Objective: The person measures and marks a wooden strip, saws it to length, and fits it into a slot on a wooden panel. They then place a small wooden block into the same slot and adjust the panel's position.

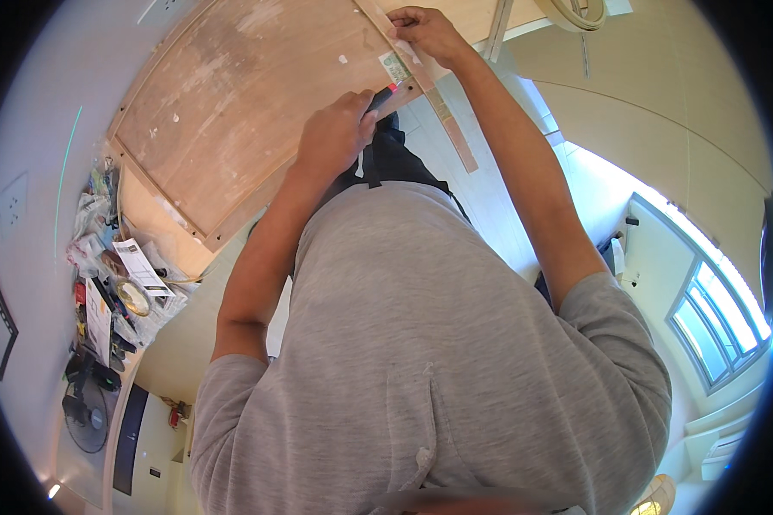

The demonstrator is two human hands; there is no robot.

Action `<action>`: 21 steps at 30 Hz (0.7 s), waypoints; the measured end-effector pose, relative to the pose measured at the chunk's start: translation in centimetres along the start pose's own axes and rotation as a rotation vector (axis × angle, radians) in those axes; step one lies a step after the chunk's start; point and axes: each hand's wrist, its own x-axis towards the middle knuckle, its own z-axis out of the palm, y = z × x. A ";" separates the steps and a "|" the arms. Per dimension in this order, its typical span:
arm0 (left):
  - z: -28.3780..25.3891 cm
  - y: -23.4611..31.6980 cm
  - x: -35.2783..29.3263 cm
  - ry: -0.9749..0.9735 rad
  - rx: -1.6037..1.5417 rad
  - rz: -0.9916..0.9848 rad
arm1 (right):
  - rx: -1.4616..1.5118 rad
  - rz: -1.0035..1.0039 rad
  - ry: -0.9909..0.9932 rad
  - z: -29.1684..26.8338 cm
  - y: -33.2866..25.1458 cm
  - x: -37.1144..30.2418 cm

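Tool (380, 99) partly behind fingers (367, 125) of left hand (335, 131), kind unclear

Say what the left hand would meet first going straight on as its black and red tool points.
Likely the long, flat, brown wooden strip at the right hand; the tool points toward its edge, though depth is unclear.

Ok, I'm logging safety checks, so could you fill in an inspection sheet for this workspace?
Surface: wooden panel, pale scuffed patches.
Job's things: dark red-tipped tool; long wooden strip, overhanging the panel's edge.
Clutter: papers and plastic bags heaped at left.
Grip: left hand closed around the tool; right hand touching the strip.
Cables: thin cord-like line by the papers, possibly a cable.
Surroundings: fan at left, window at right.
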 end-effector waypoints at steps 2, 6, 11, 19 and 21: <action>0.2 -0.5 0.1 0.013 -0.001 0.016 | 0.025 -0.008 -0.007 0.0 0.2 0.2; 1.0 -1.9 0.3 0.065 -0.015 0.078 | 0.046 -0.026 -0.012 -0.2 0.4 1.0; 2.1 -2.5 0.3 0.126 -0.071 0.110 | 0.045 -0.050 -0.002 -0.2 0.7 1.3; 3.0 -2.0 1.2 0.173 -0.049 0.120 | -0.017 -0.061 0.011 -0.2 0.6 1.3; 2.9 -2.1 1.4 0.164 -0.033 0.132 | -0.013 -0.066 0.014 -0.1 0.6 1.3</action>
